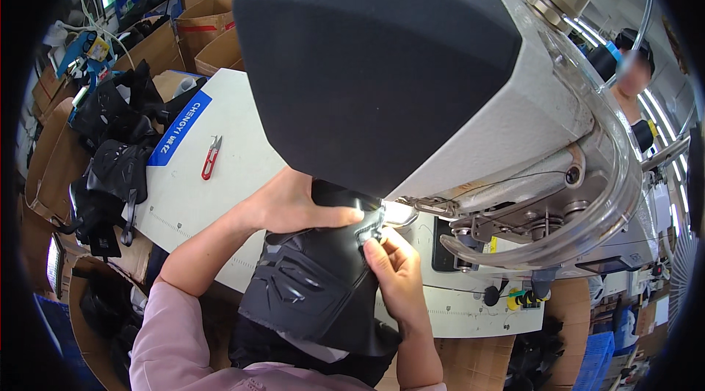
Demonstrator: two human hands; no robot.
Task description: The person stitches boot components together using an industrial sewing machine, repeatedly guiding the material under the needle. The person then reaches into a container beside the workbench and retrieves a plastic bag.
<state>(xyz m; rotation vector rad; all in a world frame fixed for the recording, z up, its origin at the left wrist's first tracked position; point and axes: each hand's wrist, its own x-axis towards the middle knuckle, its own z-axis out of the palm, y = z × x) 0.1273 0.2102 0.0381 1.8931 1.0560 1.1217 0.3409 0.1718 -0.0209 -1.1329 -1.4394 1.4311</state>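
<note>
- Sewing-machine head, grey with a dark padded end, fills the upper view closest to the lens and hides the needle area from above.
- Black shoe upper lies on the white table beneath the machine head, its lower part hanging over the near edge toward the person. It looks like flexible black sheet with glossy raised overlay strips and a curved cut outline.
- Left hand rests flat on the upper's far edge, fingers extended; its grip is open, pressing rather than pinching.
- Right hand pinches the upper's edge in a narrow grip between thumb and fingertips, just beside the lit needle zone.
- Risk, judged: fingertips sit very near the needle, so a slip could bring them under it; the hanging weight may drag the piece and skew the seam.
- Red thread snips lie well apart, to the left on the table.
</note>
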